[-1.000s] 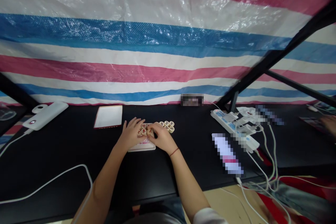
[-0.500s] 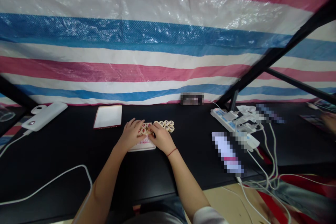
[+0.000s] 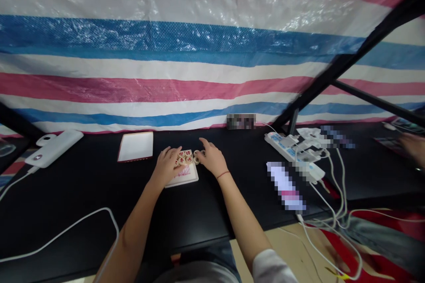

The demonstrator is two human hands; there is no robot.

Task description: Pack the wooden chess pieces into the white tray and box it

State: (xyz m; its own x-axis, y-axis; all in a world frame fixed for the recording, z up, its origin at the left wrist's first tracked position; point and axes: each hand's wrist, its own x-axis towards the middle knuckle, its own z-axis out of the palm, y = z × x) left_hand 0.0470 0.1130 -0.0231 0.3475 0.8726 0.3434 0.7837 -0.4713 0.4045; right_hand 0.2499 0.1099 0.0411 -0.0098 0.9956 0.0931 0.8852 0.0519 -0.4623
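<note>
Chess pieces (image 3: 184, 157) between your hands, near the far edge of the tabletop (image 3: 83, 194).
Your left hand (image 3: 164, 166) curls over them at the far edge of a white pad (image 3: 186, 177), fingers (image 3: 172, 152) touching them; you can't tell whether they grip. Your right hand (image 3: 211, 162) sits just beside, fingers (image 3: 203, 143) loosely open, holding nothing, near more pieces (image 3: 198, 158). A white tray (image 3: 135, 146) lies left, a power strip (image 3: 288, 151) right.

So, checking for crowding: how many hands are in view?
3: the person's left hand on the xiangqi pieces, right hand beside them, another person's hand at the far right edge.
</note>
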